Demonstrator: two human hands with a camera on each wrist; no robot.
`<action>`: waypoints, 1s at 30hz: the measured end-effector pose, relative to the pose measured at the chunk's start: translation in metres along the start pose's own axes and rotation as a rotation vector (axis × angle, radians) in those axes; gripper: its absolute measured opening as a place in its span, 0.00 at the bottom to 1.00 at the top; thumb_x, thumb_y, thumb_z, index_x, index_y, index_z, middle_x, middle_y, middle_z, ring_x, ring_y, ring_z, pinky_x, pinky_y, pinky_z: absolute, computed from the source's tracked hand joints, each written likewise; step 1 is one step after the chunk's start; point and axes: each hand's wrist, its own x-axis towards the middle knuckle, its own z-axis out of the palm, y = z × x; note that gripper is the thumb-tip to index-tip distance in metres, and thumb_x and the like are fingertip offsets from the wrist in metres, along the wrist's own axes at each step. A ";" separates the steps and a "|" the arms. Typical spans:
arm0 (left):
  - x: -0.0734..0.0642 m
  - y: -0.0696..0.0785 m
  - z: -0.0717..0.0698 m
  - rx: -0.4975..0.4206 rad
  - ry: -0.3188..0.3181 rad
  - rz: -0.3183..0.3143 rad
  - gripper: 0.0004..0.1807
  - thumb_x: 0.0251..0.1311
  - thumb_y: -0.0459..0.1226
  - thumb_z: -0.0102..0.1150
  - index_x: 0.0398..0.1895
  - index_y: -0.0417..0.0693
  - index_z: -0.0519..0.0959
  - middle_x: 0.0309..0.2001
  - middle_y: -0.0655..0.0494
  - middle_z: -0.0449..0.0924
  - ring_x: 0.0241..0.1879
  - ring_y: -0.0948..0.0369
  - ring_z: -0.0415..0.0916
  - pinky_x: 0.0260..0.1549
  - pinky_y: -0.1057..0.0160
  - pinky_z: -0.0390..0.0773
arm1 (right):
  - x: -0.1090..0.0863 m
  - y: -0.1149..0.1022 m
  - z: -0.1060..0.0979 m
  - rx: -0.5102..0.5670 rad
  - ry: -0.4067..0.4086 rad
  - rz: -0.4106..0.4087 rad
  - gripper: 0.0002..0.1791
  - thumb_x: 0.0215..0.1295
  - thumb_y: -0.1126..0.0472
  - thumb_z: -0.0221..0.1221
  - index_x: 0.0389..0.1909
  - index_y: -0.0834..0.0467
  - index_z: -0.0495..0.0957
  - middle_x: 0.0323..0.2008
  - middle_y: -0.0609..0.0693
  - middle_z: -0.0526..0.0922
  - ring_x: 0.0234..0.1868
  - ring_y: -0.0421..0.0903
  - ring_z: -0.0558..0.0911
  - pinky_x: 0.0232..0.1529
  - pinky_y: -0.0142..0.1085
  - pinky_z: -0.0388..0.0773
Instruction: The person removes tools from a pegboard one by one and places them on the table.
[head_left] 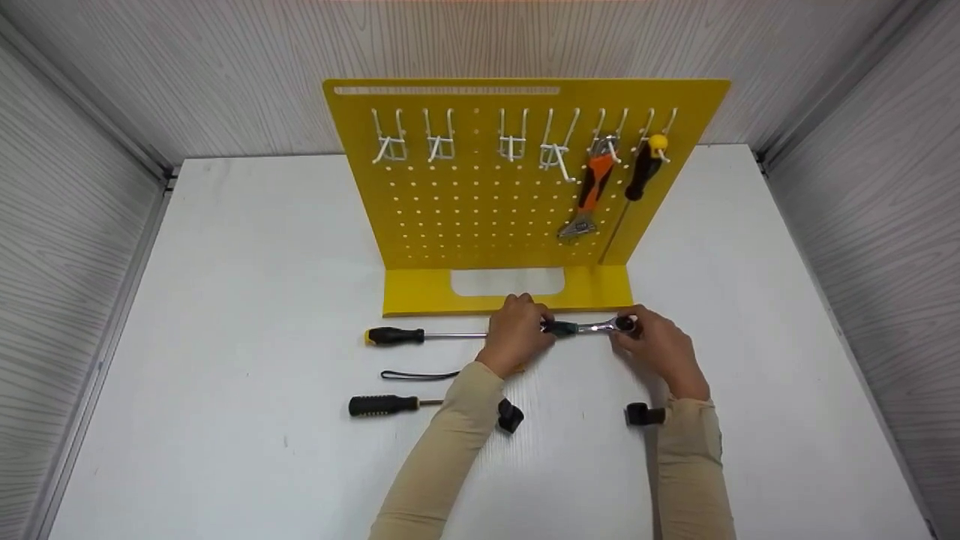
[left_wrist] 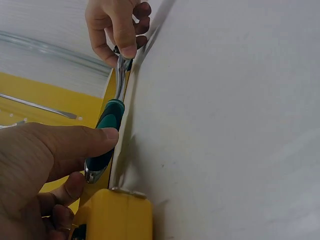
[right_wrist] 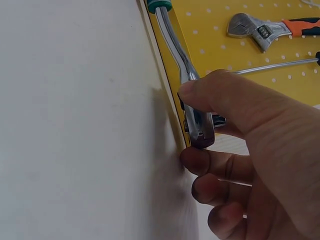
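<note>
Both hands hold one ratchet wrench [head_left: 592, 328] level, in front of the yellow pegboard's base. My left hand [head_left: 517, 334] pinches the end of its green and black handle [left_wrist: 111, 117] between thumb and fingers. At the other end, my right hand [head_left: 664, 349] grips the chrome ratchet head [right_wrist: 200, 122] with thumb and forefinger. Below the left hand, a yellow tape measure [left_wrist: 122, 215] shows in the left wrist view; that hand mostly hides it from the head camera. A screwdriver [head_left: 396, 336] lies left of the left hand, its shaft running towards it.
The pegboard [head_left: 450, 195] stands upright, with several white hooks along its top. An orange-handled adjustable wrench [head_left: 596, 180] and a screwdriver [head_left: 643, 172] hang at its right. On the white table [head_left: 247, 300] lie a black looped strap [head_left: 420, 375] and another screwdriver [head_left: 384, 406], partly behind the left sleeve.
</note>
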 end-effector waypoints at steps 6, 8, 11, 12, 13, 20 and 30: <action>-0.002 -0.001 0.001 0.015 0.009 0.010 0.11 0.52 0.40 0.69 0.40 0.51 0.87 0.39 0.55 0.80 0.41 0.58 0.74 0.38 0.57 0.75 | 0.000 0.000 0.000 0.016 -0.017 0.004 0.23 0.64 0.52 0.60 0.57 0.55 0.73 0.42 0.55 0.83 0.41 0.50 0.78 0.45 0.47 0.75; -0.003 0.000 0.000 0.020 0.006 0.011 0.11 0.53 0.39 0.68 0.40 0.52 0.87 0.39 0.55 0.81 0.41 0.58 0.74 0.38 0.57 0.75 | 0.000 0.000 0.000 0.014 -0.020 0.008 0.22 0.64 0.52 0.60 0.57 0.54 0.73 0.42 0.55 0.83 0.41 0.50 0.78 0.45 0.47 0.75; -0.003 0.001 -0.001 0.013 -0.008 0.001 0.10 0.53 0.39 0.67 0.40 0.52 0.87 0.40 0.55 0.81 0.43 0.57 0.75 0.40 0.56 0.75 | -0.001 -0.001 -0.001 0.004 -0.027 0.012 0.22 0.64 0.51 0.60 0.57 0.54 0.74 0.42 0.55 0.83 0.41 0.50 0.78 0.44 0.47 0.75; -0.003 0.001 -0.002 0.011 -0.011 -0.002 0.10 0.53 0.39 0.67 0.40 0.52 0.87 0.40 0.55 0.81 0.43 0.57 0.75 0.41 0.55 0.75 | 0.000 -0.001 -0.001 0.001 -0.031 0.015 0.22 0.64 0.51 0.60 0.56 0.53 0.74 0.42 0.55 0.83 0.41 0.50 0.78 0.44 0.47 0.75; -0.003 0.001 -0.002 0.005 -0.012 -0.004 0.11 0.53 0.39 0.67 0.41 0.51 0.87 0.40 0.55 0.81 0.43 0.57 0.75 0.41 0.55 0.75 | 0.000 -0.002 -0.001 0.000 -0.033 0.018 0.21 0.65 0.51 0.60 0.56 0.53 0.74 0.42 0.55 0.82 0.41 0.50 0.78 0.44 0.47 0.75; -0.001 0.001 -0.004 -0.001 -0.019 -0.001 0.11 0.52 0.38 0.67 0.41 0.51 0.86 0.40 0.55 0.83 0.42 0.56 0.77 0.41 0.55 0.76 | 0.000 -0.002 -0.003 0.021 -0.057 0.043 0.21 0.66 0.51 0.59 0.58 0.52 0.73 0.44 0.55 0.82 0.43 0.51 0.77 0.47 0.47 0.74; 0.001 0.004 -0.014 -0.095 -0.072 -0.021 0.19 0.54 0.44 0.69 0.50 0.51 0.83 0.44 0.55 0.81 0.45 0.58 0.75 0.44 0.58 0.76 | -0.009 -0.001 -0.011 0.079 -0.061 0.038 0.29 0.66 0.52 0.59 0.67 0.50 0.66 0.44 0.56 0.80 0.38 0.49 0.78 0.37 0.38 0.74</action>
